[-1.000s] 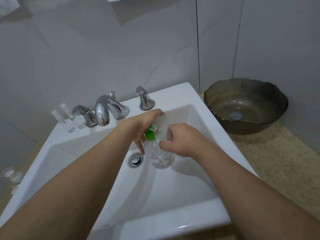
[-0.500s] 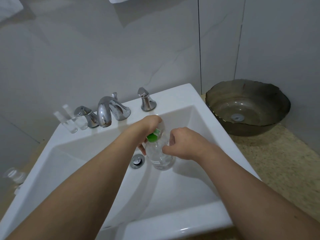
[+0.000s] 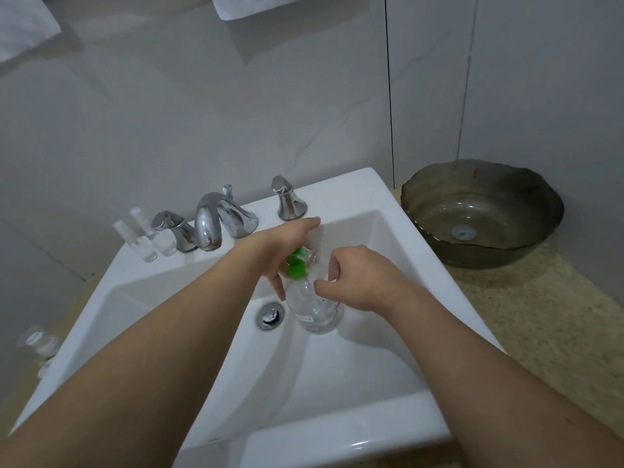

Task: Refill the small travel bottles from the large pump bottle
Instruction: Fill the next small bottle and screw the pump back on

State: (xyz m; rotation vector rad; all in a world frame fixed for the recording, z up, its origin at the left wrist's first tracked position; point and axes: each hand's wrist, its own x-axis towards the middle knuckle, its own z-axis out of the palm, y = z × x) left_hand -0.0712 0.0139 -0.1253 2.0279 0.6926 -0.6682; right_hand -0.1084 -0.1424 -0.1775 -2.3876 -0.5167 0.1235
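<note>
Left hand higher on pump bottle

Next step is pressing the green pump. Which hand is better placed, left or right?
Left. The left hand already lies over the green pump of the large pump bottle in the sink. The right hand is curled beside the spout, seemingly pinching a small clear bottle.

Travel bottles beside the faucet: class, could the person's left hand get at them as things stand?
Probably not at once: the left hand is busy at the pump bottle. Once freed, nothing blocks the way to the travel bottles.
</note>
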